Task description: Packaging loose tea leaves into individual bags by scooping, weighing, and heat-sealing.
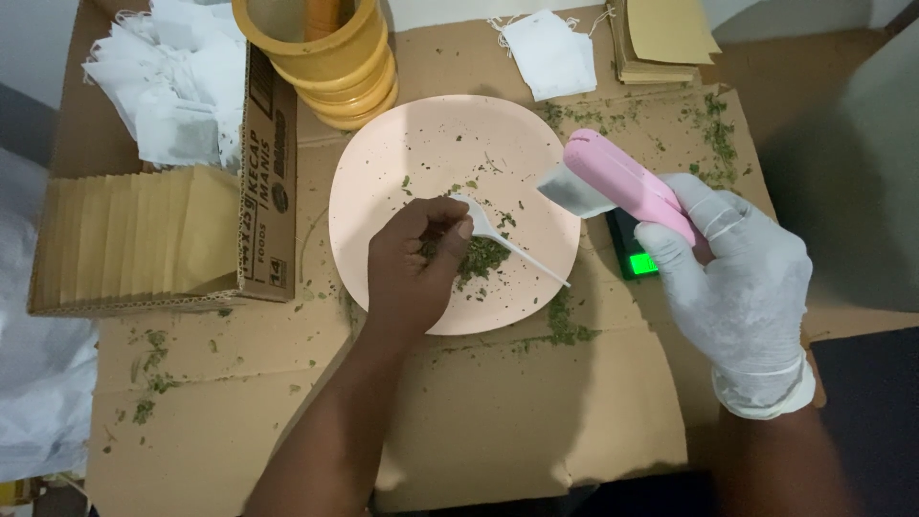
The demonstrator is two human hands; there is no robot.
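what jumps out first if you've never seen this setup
The pale pink plate at the centre, strewn with green dried herb, draws the eye; the bare left hand holds a white plastic spoon over it. To the right, the white-gloved right hand grips a pink handheld sealer clamped on a small white bag. At left, a cardboard box holds brown envelopes.

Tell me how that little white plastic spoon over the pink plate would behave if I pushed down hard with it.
The white spoon looks thin with a slim handle, so it would probably flex or snap. It seems very light; the left hand pinches it by one end. Over the pink plate, loose green flakes would likely scatter.
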